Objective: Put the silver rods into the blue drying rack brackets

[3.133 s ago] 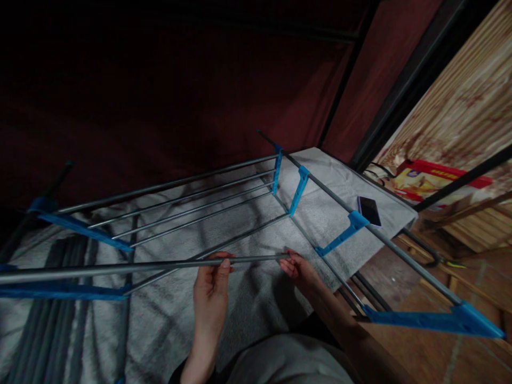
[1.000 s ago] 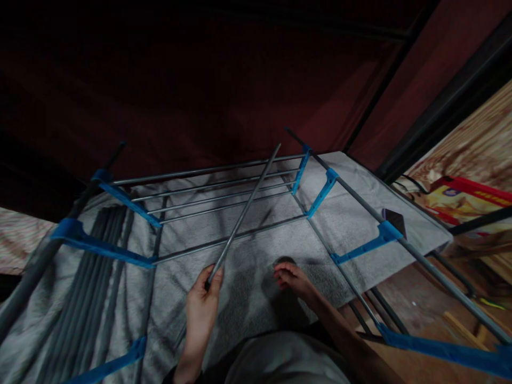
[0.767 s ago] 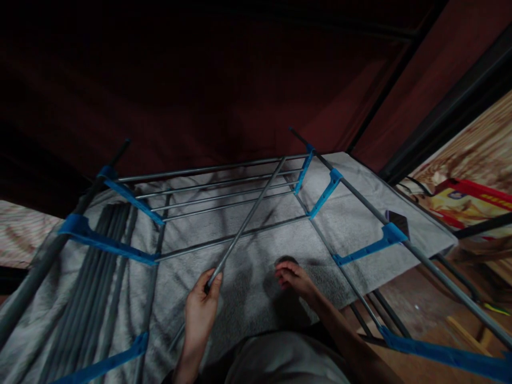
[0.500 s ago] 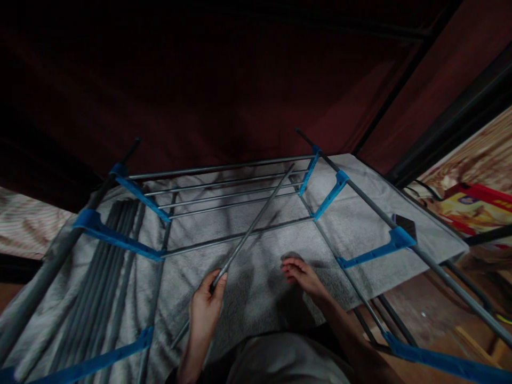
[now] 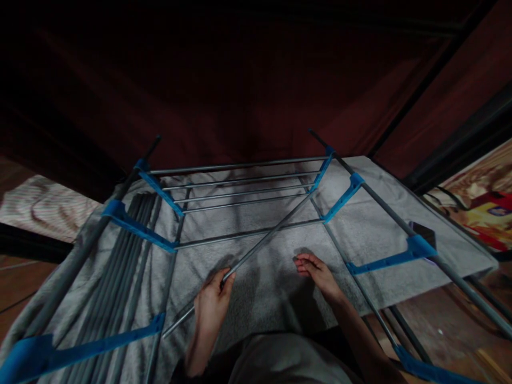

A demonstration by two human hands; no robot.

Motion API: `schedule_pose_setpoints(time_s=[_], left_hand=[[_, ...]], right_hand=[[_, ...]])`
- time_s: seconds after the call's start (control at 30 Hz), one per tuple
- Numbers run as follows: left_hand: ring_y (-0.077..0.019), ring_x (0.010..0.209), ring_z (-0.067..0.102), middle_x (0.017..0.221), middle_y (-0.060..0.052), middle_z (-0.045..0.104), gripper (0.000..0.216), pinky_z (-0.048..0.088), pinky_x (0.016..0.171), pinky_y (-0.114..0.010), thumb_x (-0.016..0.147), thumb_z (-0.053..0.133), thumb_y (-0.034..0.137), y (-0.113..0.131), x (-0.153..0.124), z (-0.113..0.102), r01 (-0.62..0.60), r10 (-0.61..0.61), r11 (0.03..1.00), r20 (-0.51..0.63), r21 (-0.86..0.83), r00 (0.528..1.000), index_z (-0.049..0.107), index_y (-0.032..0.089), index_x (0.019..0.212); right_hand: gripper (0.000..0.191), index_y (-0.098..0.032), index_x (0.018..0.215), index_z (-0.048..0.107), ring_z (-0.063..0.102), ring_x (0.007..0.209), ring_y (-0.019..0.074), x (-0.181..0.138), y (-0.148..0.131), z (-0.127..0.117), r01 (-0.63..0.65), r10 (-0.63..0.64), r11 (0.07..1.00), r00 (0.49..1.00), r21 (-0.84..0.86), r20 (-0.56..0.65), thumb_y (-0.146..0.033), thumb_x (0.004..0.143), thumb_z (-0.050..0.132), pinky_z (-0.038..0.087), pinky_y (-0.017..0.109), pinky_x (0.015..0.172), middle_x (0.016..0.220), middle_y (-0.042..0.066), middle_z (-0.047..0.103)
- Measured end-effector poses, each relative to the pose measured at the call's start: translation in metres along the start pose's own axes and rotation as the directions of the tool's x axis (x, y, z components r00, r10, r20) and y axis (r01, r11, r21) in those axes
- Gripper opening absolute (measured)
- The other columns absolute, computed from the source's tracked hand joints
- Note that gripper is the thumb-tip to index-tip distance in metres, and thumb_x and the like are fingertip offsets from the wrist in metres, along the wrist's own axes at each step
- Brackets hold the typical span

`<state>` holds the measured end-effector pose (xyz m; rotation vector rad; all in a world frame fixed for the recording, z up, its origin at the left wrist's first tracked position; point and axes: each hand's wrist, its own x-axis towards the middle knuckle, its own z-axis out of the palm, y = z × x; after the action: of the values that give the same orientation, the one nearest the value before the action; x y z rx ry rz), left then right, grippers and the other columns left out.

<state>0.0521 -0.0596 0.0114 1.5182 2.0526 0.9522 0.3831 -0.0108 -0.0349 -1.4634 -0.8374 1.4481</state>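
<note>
Clock directions take 12 as the far side. The left hand (image 5: pixel 212 298) grasps a grey metal rod (image 5: pixel 266 238) between thumb and fingers; the rod slants over the grey cloth (image 5: pixel 262 298), its far end towards 2 o'clock and its near end towards 8. In view it crosses a rack crossbar (image 5: pixel 236 236); contact cannot be told. The right hand (image 5: pixel 316 272), at about 3 o'clock from the left, is relaxed and free of the rod, fingers loosely curled. A bundle of grey tubes (image 5: pixel 116 277) lies at 9 o'clock from the left hand. Between 2 and 3 o'clock from the right, a smartphone (image 5: pixel 427 234) is partly hidden by a blue bracket (image 5: pixel 382 262).
</note>
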Motion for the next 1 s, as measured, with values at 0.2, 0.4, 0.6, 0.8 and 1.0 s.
schedule_pose_setpoints(time_s=[0.2, 0.4, 0.6, 0.8, 1.0], left_hand=[[-0.0306, 0.090, 0.083, 0.101, -0.009, 0.089, 0.030, 0.065, 0.078, -0.040, 0.098, 0.064, 0.047, -0.009, 0.001, 0.001, -0.132, 0.131, 0.989, 0.013, 0.064, 0.991, 0.087, 0.029, 0.102], [-0.0296, 0.089, 0.085, 0.100, -0.007, 0.090, 0.032, 0.066, 0.078, -0.038, 0.100, 0.063, 0.051, -0.020, 0.004, 0.005, -0.229, 0.228, 0.967, 0.020, 0.111, 0.973, 0.087, 0.030, 0.102], [-0.0289, 0.085, 0.085, 0.096, -0.007, 0.089, 0.035, 0.066, 0.074, -0.037, 0.104, 0.060, 0.053, -0.028, 0.006, 0.006, -0.349, 0.347, 0.924, 0.043, 0.153, 0.937, 0.087, 0.031, 0.103], [-0.0278, 0.082, 0.083, 0.094, -0.005, 0.088, 0.034, 0.065, 0.071, -0.037, 0.105, 0.058, 0.051, -0.034, 0.009, 0.006, -0.424, 0.417, 0.891, 0.077, 0.161, 0.906, 0.086, 0.033, 0.101], [-0.0287, 0.083, 0.082, 0.093, -0.005, 0.088, 0.035, 0.065, 0.073, -0.038, 0.104, 0.055, 0.049, -0.035, 0.012, 0.009, -0.455, 0.435, 0.871, 0.140, 0.184, 0.890, 0.086, 0.033, 0.100]], right_hand=[[0.070, -0.025, 0.096, 0.082, 0.074, 0.083, 0.0259, 0.002, -0.003, -0.002, 0.007, -0.006, 1.000, 0.999, 0.024, -0.034, -0.082, 0.058, 0.097, 0.064, 0.046, 0.081, 0.094, 0.009, 0.081], [0.073, -0.024, 0.095, 0.081, 0.074, 0.082, 0.0256, 0.004, -0.012, -0.007, 0.014, -0.011, 0.998, 0.998, 0.059, -0.057, -0.083, 0.055, 0.098, 0.063, 0.047, 0.080, 0.094, 0.008, 0.081], [0.076, -0.023, 0.097, 0.080, 0.075, 0.083, 0.0246, 0.004, -0.018, -0.008, -0.002, 0.014, 0.993, 0.994, 0.120, -0.105, -0.081, 0.051, 0.101, 0.064, 0.046, 0.084, 0.095, 0.008, 0.082], [0.074, -0.025, 0.103, 0.076, 0.077, 0.090, 0.0269, 0.010, -0.014, -0.011, 0.018, 0.018, 0.976, 0.986, 0.217, -0.166, -0.076, 0.055, 0.100, 0.064, 0.048, 0.088, 0.101, 0.009, 0.083], [0.060, -0.028, 0.094, 0.069, 0.081, 0.098, 0.0302, 0.023, -0.006, -0.024, 0.059, 0.013, 0.948, 0.975, 0.312, -0.223, -0.065, 0.059, 0.099, 0.066, 0.051, 0.097, 0.094, 0.005, 0.081]])
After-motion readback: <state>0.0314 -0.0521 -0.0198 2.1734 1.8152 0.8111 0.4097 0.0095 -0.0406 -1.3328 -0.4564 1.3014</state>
